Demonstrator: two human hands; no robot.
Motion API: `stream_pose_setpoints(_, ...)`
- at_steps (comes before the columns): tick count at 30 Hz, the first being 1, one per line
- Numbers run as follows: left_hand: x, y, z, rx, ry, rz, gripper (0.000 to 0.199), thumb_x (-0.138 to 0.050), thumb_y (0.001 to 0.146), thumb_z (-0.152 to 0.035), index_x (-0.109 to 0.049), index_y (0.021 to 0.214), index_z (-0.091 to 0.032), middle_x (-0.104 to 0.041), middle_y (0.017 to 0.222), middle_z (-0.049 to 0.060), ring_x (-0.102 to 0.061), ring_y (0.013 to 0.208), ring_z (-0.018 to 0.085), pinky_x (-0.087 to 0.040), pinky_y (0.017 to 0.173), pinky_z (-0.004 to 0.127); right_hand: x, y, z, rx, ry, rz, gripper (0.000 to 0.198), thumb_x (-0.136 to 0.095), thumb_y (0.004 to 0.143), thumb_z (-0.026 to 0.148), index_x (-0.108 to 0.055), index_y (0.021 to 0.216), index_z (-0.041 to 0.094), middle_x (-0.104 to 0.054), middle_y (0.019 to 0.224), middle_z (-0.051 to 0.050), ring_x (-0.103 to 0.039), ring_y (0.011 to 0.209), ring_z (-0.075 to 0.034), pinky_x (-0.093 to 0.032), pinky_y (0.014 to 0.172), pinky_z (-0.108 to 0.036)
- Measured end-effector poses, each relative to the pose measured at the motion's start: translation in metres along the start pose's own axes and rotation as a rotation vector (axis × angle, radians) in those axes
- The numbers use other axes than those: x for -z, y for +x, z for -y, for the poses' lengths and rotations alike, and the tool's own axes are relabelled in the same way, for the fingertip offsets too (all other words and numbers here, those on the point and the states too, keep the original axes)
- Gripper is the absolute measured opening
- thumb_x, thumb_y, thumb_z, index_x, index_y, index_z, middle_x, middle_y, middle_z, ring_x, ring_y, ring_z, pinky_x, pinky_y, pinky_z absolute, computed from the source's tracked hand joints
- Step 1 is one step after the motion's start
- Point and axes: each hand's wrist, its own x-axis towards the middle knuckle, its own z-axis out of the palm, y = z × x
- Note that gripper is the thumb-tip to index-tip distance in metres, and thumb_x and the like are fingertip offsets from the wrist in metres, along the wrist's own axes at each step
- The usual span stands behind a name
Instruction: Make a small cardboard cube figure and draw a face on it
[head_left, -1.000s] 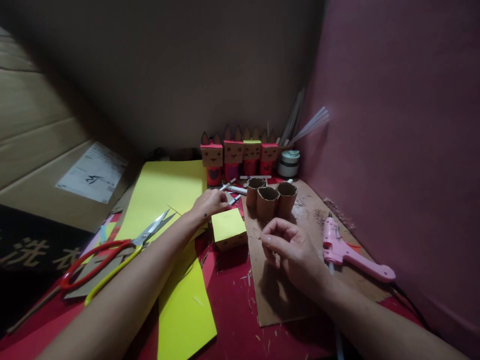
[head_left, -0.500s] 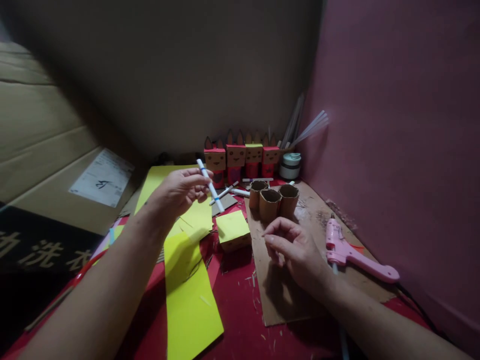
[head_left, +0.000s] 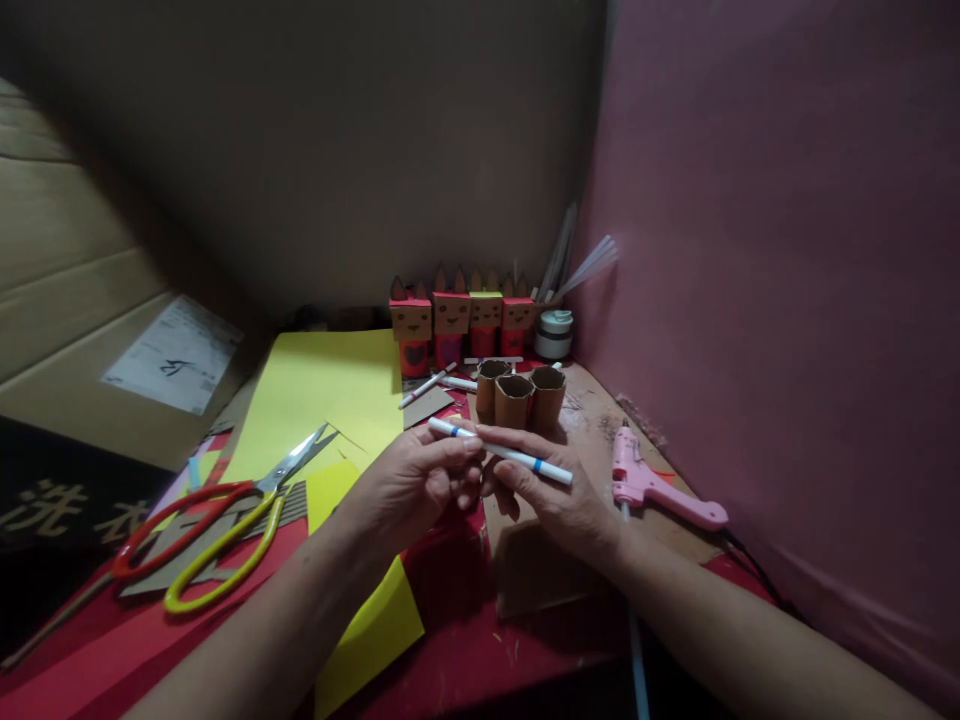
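Note:
A white marker pen (head_left: 517, 458) with blue bands lies slantwise between my two hands. My left hand (head_left: 431, 470) pinches its left part between thumb and fingers. Fingers of my right hand (head_left: 562, 500) close on its right part. Just beyond the hands stand three brown cardboard tubes (head_left: 514, 402) on a cardboard sheet (head_left: 540, 585). My hands mostly hide the small yellow-topped cardboard box. Past them, more white pens (head_left: 427, 385) rest on the red table beside a grey cardboard piece (head_left: 427, 407).
Several cardboard animal figures (head_left: 451, 320) line the back, beside a pale green lidded jar (head_left: 554, 335). Scissors (head_left: 225, 530) with red and yellow handles lie left, near yellow paper (head_left: 322, 390). A pink glue gun (head_left: 660, 485) lies right, by the pink wall (head_left: 780, 250).
My left hand has brought the pen down and right, turning it flatter. My right hand, formerly without the pen, has come up and taken hold of it too. The view has shifted.

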Motion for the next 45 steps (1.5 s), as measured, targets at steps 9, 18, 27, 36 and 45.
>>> stream_pose_setpoints(9,0.008,-0.025,0.011,-0.033,0.165,-0.001,0.028,-0.086,0.07,-0.031,-0.069,0.083,-0.014,-0.072,0.068,0.004,-0.064,0.05,0.013,-0.046,0.041,0.019,0.003,0.011,0.004,-0.109,0.287,-0.02,0.026,-0.083,0.077,0.037,-0.074,0.092,0.018,-0.068,0.058,0.0,-0.056,0.047,-0.01,-0.039,0.041,-0.02)
stream_pose_setpoints(18,0.007,-0.031,-0.02,-0.625,1.006,-0.158,0.03,-0.062,0.089,-0.025,-0.068,0.117,-0.024,-0.073,0.089,0.003,-0.063,0.067,0.015,-0.05,0.064,0.028,0.007,0.011,0.007,-0.317,0.34,0.07,0.035,-0.081,0.078,0.046,-0.069,0.085,0.015,-0.06,0.052,0.003,-0.045,0.037,-0.007,-0.033,0.033,-0.017)
stream_pose_setpoints(27,0.02,-0.008,-0.004,-0.781,1.267,0.019,0.015,-0.06,0.092,-0.024,-0.074,0.086,-0.021,-0.069,0.077,0.004,-0.062,0.065,0.015,-0.044,0.061,0.025,0.013,0.011,0.001,-0.464,0.513,0.175,0.033,-0.078,0.083,0.041,-0.058,0.101,0.021,-0.06,0.05,0.008,-0.042,0.031,-0.006,-0.033,0.029,-0.012)
stream_pose_setpoints(36,0.019,-0.019,0.009,-0.809,1.318,0.042,0.021,-0.058,0.093,-0.022,-0.066,0.073,-0.019,-0.059,0.056,-0.002,-0.05,0.045,0.011,-0.036,0.047,0.021,0.001,0.007,0.006,-0.403,0.349,0.107,0.026,-0.083,0.07,0.028,-0.067,0.088,0.017,-0.069,0.061,0.003,-0.053,0.041,-0.008,-0.037,0.034,-0.016)
stream_pose_setpoints(45,0.016,-0.022,0.019,-0.516,1.199,0.148,0.027,-0.051,0.096,-0.028,-0.072,0.08,-0.019,-0.067,0.064,0.002,-0.06,0.055,0.014,-0.042,0.055,0.023,0.004,0.009,-0.002,-0.436,0.246,0.086,0.032,-0.073,0.081,0.045,-0.068,0.073,0.015,-0.061,0.046,0.002,-0.048,0.034,-0.007,-0.031,0.031,-0.015)
